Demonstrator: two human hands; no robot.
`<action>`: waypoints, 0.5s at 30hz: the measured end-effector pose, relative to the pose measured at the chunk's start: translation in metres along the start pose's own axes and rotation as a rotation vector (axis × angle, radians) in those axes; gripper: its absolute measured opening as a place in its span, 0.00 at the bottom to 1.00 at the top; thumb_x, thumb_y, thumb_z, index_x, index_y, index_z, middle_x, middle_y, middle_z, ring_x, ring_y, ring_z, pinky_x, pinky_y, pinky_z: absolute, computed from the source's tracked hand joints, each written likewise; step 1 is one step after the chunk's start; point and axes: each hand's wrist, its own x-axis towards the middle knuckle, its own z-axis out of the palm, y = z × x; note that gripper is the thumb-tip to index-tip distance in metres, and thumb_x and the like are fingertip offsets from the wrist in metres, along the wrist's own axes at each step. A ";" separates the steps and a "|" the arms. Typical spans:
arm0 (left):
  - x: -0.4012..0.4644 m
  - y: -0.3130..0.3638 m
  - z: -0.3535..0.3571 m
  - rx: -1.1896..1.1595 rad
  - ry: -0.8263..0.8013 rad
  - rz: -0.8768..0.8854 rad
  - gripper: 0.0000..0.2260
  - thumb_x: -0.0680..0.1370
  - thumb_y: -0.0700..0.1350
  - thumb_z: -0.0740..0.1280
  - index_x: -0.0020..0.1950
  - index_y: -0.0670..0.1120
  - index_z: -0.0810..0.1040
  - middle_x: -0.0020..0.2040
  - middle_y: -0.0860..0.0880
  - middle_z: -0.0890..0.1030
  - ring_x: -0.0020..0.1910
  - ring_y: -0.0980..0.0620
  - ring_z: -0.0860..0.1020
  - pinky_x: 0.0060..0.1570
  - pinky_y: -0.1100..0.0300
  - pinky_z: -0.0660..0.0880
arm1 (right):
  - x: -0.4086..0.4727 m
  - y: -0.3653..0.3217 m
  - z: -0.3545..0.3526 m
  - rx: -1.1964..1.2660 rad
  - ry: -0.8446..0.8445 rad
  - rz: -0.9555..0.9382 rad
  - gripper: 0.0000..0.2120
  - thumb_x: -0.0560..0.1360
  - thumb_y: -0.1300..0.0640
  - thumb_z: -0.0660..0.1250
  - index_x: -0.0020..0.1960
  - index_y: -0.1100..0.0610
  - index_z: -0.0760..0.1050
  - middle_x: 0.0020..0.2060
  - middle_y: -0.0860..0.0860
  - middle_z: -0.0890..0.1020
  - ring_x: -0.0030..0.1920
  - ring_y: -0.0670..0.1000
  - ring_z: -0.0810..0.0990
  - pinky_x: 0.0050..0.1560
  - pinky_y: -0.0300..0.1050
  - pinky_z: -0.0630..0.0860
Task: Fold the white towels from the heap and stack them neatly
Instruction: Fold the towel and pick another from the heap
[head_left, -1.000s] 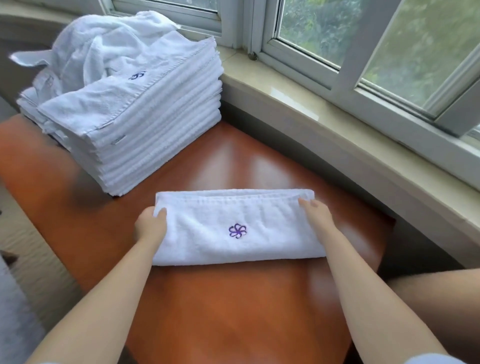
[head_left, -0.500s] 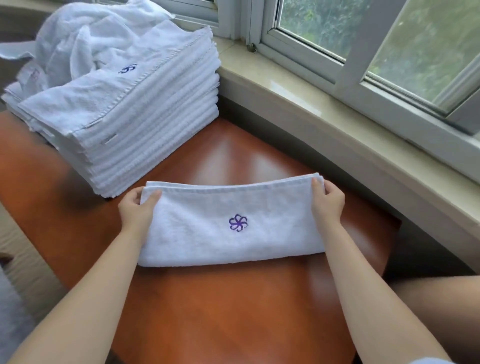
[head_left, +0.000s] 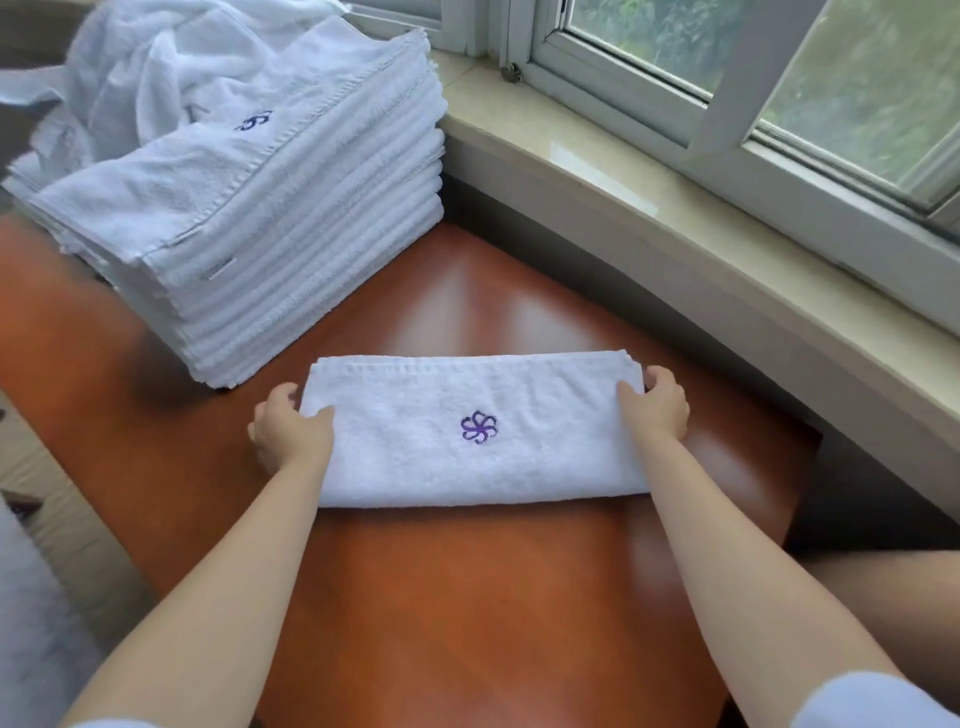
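Towel: a white folded towel (head_left: 478, 431) lies flat on the reddish-brown desk (head_left: 467, 597), held between the two hands, its long axis running from one hand to the other.
Left hand: the left hand (head_left: 291, 431) grips the towel's left end, thumb on top, fingers curled round the edge.
Right hand: the right hand (head_left: 655, 402) grips the right end near the far corner, fingers wrapped over the layered edge.
Key relation: each hand holds one short end, so neither is nearer; the next fold would likely bring one end across toward the other.
Marking: a purple flower-shaped emblem (head_left: 478, 427) sits midway between the hands; no lettering can be read.
Stack: a tall stack of folded towels (head_left: 291, 249) stands beyond and to the left of the left hand, apart from the held towel; its top towel bears a dark blue emblem, partly hidden.
Heap: loose towels (head_left: 156, 67) lie crumpled behind the stack.
Progress: by the look of it, this towel is partly folded and not yet stacked.
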 end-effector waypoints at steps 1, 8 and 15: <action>-0.003 -0.006 -0.002 0.036 -0.024 -0.064 0.24 0.74 0.50 0.72 0.67 0.46 0.73 0.63 0.45 0.74 0.63 0.42 0.71 0.58 0.50 0.70 | -0.003 0.005 -0.001 -0.072 -0.016 0.021 0.22 0.77 0.50 0.64 0.69 0.56 0.70 0.64 0.55 0.73 0.66 0.58 0.69 0.66 0.54 0.68; -0.042 -0.047 -0.036 -0.036 -0.293 -0.338 0.18 0.71 0.55 0.74 0.45 0.40 0.78 0.46 0.43 0.81 0.35 0.48 0.75 0.36 0.55 0.70 | -0.055 0.042 -0.021 -0.069 -0.159 0.160 0.22 0.73 0.44 0.67 0.60 0.58 0.75 0.55 0.55 0.79 0.54 0.60 0.78 0.52 0.51 0.76; -0.122 -0.093 -0.084 -0.205 -0.358 -0.524 0.26 0.70 0.49 0.76 0.61 0.36 0.75 0.49 0.43 0.77 0.45 0.42 0.76 0.46 0.51 0.74 | -0.152 0.095 -0.059 0.061 -0.221 0.326 0.16 0.72 0.47 0.69 0.51 0.58 0.74 0.40 0.51 0.79 0.41 0.55 0.80 0.49 0.52 0.79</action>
